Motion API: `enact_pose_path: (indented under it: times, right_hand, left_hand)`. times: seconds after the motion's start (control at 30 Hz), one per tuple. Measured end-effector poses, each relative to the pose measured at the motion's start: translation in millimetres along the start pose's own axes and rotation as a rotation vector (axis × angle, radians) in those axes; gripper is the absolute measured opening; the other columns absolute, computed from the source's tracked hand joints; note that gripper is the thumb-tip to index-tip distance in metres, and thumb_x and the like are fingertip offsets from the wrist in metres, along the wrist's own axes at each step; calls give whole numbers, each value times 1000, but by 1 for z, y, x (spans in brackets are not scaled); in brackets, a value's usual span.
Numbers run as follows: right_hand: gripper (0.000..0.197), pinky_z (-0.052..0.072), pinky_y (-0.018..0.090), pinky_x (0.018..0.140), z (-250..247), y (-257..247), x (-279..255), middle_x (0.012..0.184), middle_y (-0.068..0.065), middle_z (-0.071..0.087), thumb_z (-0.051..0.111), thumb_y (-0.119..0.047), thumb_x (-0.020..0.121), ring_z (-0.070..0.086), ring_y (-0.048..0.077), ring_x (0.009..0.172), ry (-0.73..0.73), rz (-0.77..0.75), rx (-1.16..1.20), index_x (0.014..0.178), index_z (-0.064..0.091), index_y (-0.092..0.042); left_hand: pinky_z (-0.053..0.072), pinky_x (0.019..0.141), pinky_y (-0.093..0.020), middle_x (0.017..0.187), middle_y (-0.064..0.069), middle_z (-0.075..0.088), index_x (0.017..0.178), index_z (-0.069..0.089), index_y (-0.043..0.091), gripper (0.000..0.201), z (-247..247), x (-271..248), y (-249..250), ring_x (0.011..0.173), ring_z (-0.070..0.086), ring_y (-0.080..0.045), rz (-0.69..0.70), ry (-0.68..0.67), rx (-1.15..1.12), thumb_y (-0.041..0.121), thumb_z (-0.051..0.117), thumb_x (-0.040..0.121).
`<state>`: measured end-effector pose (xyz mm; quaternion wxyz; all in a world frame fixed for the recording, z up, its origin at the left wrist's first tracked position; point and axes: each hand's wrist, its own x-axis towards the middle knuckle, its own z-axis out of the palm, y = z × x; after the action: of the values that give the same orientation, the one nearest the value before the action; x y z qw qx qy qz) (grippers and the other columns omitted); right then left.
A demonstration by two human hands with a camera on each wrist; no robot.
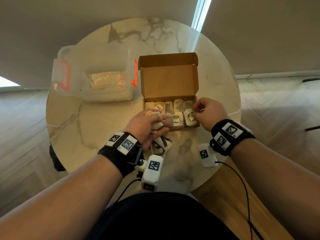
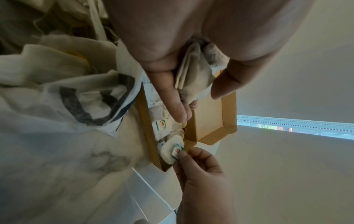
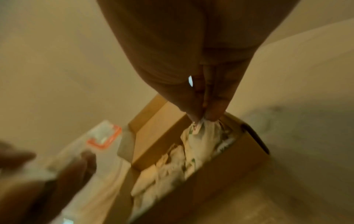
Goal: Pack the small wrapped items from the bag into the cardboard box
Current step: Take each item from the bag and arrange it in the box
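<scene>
An open cardboard box [image 1: 168, 80] stands mid-table with its lid raised; several tea bags [image 1: 178, 110] lie in a row inside. My right hand [image 1: 196, 112] is at the box's right end and pinches the paper tag [image 2: 177, 150] of the rightmost tea bag [image 1: 189, 118], also seen pinched at the fingertips [image 3: 212, 116]. My left hand [image 1: 155, 122] hovers over the box's front left corner and grips a bundle of tea bags [image 2: 193, 74]. The white cloth bag [image 1: 160, 146] with dark print lies crumpled under my left wrist.
A clear plastic container [image 1: 97, 78] with orange clips stands to the left of the box on the round marble table [image 1: 78, 118]. Cables hang from the wrist cameras at the table's near edge. Wooden floor surrounds the table.
</scene>
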<state>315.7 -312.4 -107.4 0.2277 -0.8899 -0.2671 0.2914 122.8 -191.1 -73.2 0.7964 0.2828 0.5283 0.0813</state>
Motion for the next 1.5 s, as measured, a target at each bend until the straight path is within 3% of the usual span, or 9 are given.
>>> enact_pose_path:
  times: [0.23, 0.6, 0.7, 0.83, 0.93, 1.03, 1.2, 1.33, 1.5]
  right_hand:
    - [20, 52, 38, 81, 25, 1, -3, 108, 1, 66, 59, -18, 98, 57, 24, 99, 4, -207, -467, 108, 75, -25]
    - [29, 49, 44, 93, 18, 10, 1, 116, 1, 49, 64, -51, 95, 45, 26, 113, -34, -164, -696, 116, 76, -35]
    - [28, 51, 43, 94, 10, 2, -5, 114, -2, 51, 67, -51, 93, 48, 22, 110, -36, -168, -523, 114, 75, -34]
    - [19, 53, 31, 83, -10, -28, -25, 98, -10, 68, 66, -50, 97, 64, 11, 92, -103, -229, 102, 101, 75, -33]
    - [17, 56, 33, 76, -20, -44, -38, 89, -7, 76, 67, -43, 99, 68, 13, 84, -270, -143, 484, 101, 78, -31]
    - [20, 58, 34, 75, -21, -44, -42, 98, 0, 76, 78, -34, 92, 69, 17, 85, -354, -115, 537, 110, 75, -26]
    - [47, 63, 30, 67, -16, -46, -51, 95, 0, 69, 91, -39, 76, 65, 11, 74, -209, -142, 472, 111, 62, -27]
    - [29, 65, 41, 68, -3, -51, -56, 88, 2, 74, 87, -41, 76, 72, 23, 76, -189, -141, 440, 92, 69, -25]
    - [13, 65, 47, 80, -7, -51, -55, 85, 9, 75, 82, -11, 87, 71, 22, 78, -241, -46, 671, 96, 75, -18]
  left_hand:
    - [66, 79, -41, 122, -22, 73, 136, 57, 6, 46, -11, -1, -1, 101, 78, -34, -24, 3, -56, -10, 41, 96]
    - [67, 76, -36, 125, -22, 72, 131, 58, 6, 34, -9, -10, -3, 110, 75, -36, 34, -10, 29, -8, 53, 101]
    - [66, 78, -36, 123, -21, 72, 127, 63, 7, 26, -4, -15, 3, 110, 75, -34, 7, -55, 48, 1, 58, 102]
    - [66, 76, -35, 117, -21, 76, 128, 64, 6, 25, 6, -16, 8, 110, 75, -35, -1, -132, 23, 14, 53, 108]
    - [67, 70, -35, 119, -22, 75, 129, 64, 8, 26, 13, -15, 10, 108, 75, -37, 11, -163, 33, 17, 51, 109]
    - [66, 80, -43, 127, -22, 71, 131, 61, 9, 30, 15, -13, 12, 110, 74, -37, 26, -187, 43, 6, 60, 102]
    - [66, 75, -38, 122, -23, 72, 128, 60, 6, 38, 14, -12, 11, 101, 77, -33, 120, -133, 54, -1, 71, 92]
    - [62, 93, -47, 122, -22, 74, 129, 61, 4, 34, 15, -8, 11, 106, 75, -34, 131, -131, -19, 7, 69, 96]
    - [66, 76, -42, 108, -19, 78, 125, 61, 3, 21, 9, -1, 18, 95, 78, -32, 106, -107, -109, 4, 51, 106]
